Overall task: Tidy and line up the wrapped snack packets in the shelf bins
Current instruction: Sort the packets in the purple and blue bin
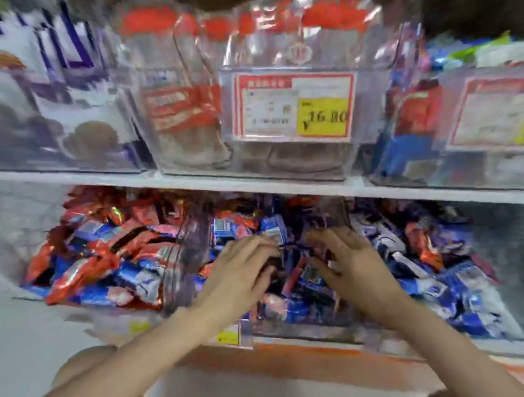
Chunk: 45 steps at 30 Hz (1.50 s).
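Left hand [244, 270] fingers together, grip unclear; right hand [351, 255] fingers spread on heaped blue foil snack packets [306, 299]. Shoving could spill them over clear plastic bin [299, 328] front.

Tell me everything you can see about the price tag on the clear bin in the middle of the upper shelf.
The price tag is a rectangular card with a red border, a white field of small print too blurred to read, and a yellow patch at its lower right showing 16.80. It looks like paper and stands upright, slightly tilted, flat against the front wall of the clear bin on the upper shelf. Only the bin touches it.
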Each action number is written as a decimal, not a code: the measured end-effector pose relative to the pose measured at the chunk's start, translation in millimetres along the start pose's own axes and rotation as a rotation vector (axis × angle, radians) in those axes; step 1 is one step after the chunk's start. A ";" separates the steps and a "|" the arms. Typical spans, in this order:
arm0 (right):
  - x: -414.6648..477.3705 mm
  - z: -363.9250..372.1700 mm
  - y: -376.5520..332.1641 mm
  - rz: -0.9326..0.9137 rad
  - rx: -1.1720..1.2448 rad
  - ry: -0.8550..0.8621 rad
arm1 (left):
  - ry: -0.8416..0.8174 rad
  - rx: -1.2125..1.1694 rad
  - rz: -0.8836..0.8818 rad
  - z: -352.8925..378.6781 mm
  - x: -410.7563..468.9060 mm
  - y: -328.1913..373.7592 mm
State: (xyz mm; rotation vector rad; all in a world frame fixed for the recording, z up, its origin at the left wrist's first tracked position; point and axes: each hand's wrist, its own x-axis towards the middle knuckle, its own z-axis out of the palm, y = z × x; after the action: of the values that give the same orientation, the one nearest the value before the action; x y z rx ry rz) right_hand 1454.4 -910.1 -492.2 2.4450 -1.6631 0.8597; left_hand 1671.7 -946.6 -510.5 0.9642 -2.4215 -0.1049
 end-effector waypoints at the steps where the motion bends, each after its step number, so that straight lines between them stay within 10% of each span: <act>1: -1.8 0.4 0.8 -0.012 -0.007 -0.005 | 0.029 -0.009 -0.014 -0.8 -0.2 0.7; 12: -6.1 -9.6 -14.1 0.041 -0.009 -0.118 | 0.185 -0.029 -0.114 -37.5 -27.1 -7.0; 31: 17.4 -4.7 -20.3 0.189 -0.086 -0.101 | -0.021 0.168 -0.274 -49.2 -11.0 -15.3; 39: 54.1 17.7 -28.6 0.276 -0.195 -0.347 | 0.022 0.158 -0.358 -48.7 34.9 -38.0; 45: 61.5 2.9 -22.1 0.387 -0.026 -0.092 | 0.041 0.162 -0.356 -66.4 49.1 -71.2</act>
State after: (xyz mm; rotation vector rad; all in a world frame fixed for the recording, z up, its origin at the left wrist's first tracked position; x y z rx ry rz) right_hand 1490.9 -953.5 -459.8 2.2090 -2.2108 0.7606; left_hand 1719.1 -1024.0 -450.0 1.4504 -2.2239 -0.0144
